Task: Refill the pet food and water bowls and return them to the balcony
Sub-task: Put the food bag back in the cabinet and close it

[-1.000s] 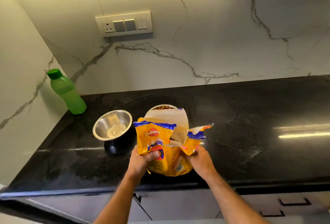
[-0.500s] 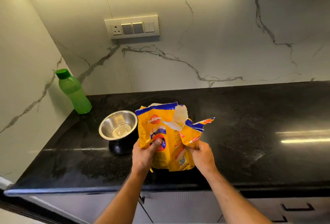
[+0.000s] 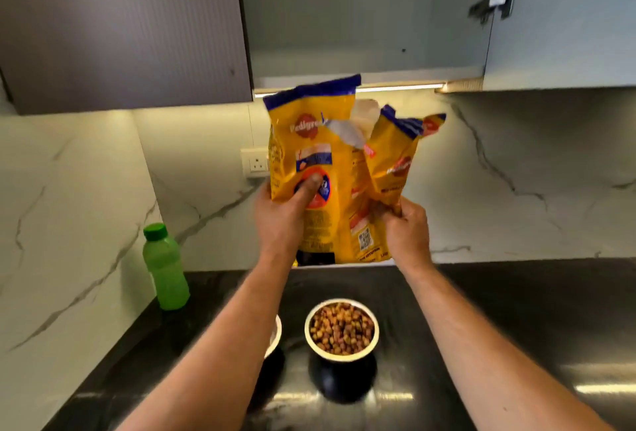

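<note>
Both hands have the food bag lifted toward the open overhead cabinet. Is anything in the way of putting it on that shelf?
Nothing visible blocks it. The food bag, held by the left hand and right hand, is just below the open cabinet, whose shelf looks bare; its door is swung aside to the right.

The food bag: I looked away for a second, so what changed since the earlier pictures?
Both hands, left and right, raised the food bag off the counter toward the open upper cabinet. Same two-handed grip. The filled bowl, second bowl and green bottle stayed put.
</note>
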